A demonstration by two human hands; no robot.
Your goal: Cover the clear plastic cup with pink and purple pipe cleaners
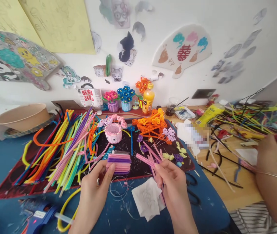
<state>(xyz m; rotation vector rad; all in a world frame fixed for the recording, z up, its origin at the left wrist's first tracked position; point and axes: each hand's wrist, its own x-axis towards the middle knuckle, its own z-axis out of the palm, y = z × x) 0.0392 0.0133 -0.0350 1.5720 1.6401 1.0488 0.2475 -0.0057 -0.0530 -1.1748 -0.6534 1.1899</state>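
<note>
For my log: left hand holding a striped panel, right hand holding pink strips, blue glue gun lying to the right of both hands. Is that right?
Wrong side: the blue glue gun lies left of the left hand, at lower left in the head view. That hand does hold the striped panel, and the right hand holds pink strips.

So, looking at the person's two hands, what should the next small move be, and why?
Perhaps bring the pink stems in the right hand alongside the striped panel. The left hand holds that row of pink and purple strips, and the stems are apart from it, so lining them up would let lengths be compared.
</note>
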